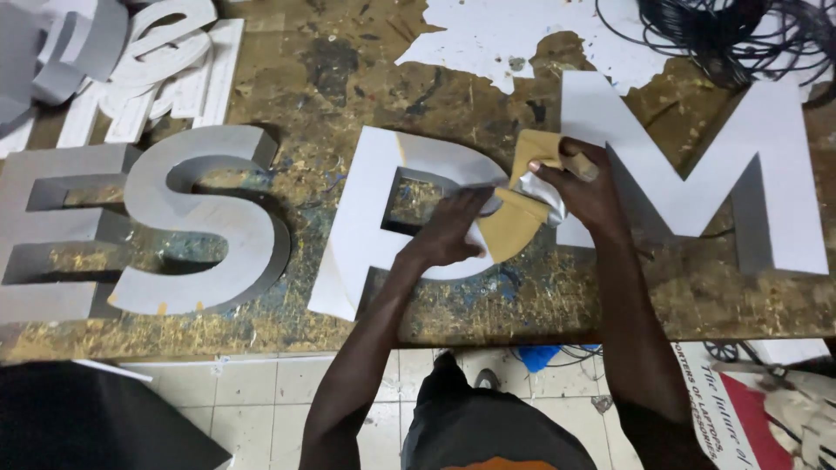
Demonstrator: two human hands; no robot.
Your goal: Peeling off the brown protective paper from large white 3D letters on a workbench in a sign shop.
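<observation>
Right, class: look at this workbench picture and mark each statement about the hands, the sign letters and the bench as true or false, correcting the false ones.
1. The left hand presses flat on the white P-shaped sign letter. True.
2. The right hand holds a paintbrush. False: it grips a tan peeling backing sheet.
3. The white M-shaped sign letter lies right of the P-shaped one. True.
4. The grey S-shaped sign letter is stacked on the P. False: it lies apart, to its left.
5. A coil of black cable sits at the far right of the paint-stained wooden bench. True.
6. The bench surface is spotless. False: it is heavily stained.
</observation>
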